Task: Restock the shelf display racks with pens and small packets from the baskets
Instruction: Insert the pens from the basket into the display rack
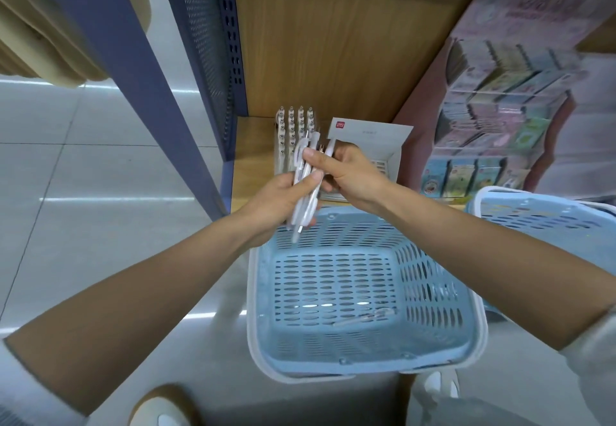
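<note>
Both hands meet over the front edge of the shelf [255, 145], above the far rim of a blue basket [430, 292]. The left grip [286, 198] is closed round a bundle of white pens [305, 212], thumb across them, and their tips stick out below the palm. The right grip [350, 172] is curled on the upper ends of the same bundle, its forefinger laid over the top. One pen stands up between its fingers.

On the shelf behind the hands, a rack [293, 125] filled with rows of pens sits toward the left edge. A white box [370, 132] is just beside it on the right. Further right, a pink display [493, 125] holds tiers of small packets.

A few loose pens [366, 317] lie on the basket's slotted bottom, near its right wall. A second basket [533, 215] is at the right, in front of the display. What either basket rests on I cannot tell.
</note>
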### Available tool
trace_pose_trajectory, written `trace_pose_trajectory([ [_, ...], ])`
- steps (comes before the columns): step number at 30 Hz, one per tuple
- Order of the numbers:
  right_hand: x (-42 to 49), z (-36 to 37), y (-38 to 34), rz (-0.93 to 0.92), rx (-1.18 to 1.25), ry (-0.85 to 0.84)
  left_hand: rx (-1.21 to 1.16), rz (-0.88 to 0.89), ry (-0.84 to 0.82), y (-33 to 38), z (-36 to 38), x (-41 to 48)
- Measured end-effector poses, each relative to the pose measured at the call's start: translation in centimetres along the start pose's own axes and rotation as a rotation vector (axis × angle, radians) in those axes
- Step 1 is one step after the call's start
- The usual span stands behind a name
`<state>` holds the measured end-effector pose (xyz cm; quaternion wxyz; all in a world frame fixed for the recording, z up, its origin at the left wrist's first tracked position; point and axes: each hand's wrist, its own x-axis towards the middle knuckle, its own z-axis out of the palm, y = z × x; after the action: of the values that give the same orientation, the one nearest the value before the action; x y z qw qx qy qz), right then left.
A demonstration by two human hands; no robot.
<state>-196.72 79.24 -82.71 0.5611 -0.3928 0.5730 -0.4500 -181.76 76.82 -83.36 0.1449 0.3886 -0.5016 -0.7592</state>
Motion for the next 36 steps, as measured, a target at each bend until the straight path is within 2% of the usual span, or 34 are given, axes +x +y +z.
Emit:
trace_pose_trajectory([
  [6,1.2,-1.6,0.2,0.078,0.174,0.198,-0.025,0.019,0.134,-0.6,-0.8,0.5],
  [11,1.7,-3.8,0.2,0.000,0.144,0.351,-0.079,0.006,0.161,-0.1,-1.5,0.5],
  [18,1.1,-5.4,0.0,-0.041,-0.302,0.068,-0.015,0.002,0.379,0.6,-2.0,1.7],
  [21,0.7,-5.5,-0.9,-0.086,-0.566,-0.109,0.051,-0.027,0.390,1.1,-1.8,2.1],
  [27,0.8,-4.5,-0.8,-0.095,-0.632,-0.313,0.082,-0.051,0.421,1.9,-1.4,2.3],
  [31,0.9,-5.1,-1.3,-0.073,-0.636,-0.190,-0.064,0.006,0.482,2.3,-1.4,2.3],
  [36,1.1,-4.4,-1.1,-0.070,-0.265,-0.031,-0.048,0.056,0.446,2.0,-1.1,1.7],
])
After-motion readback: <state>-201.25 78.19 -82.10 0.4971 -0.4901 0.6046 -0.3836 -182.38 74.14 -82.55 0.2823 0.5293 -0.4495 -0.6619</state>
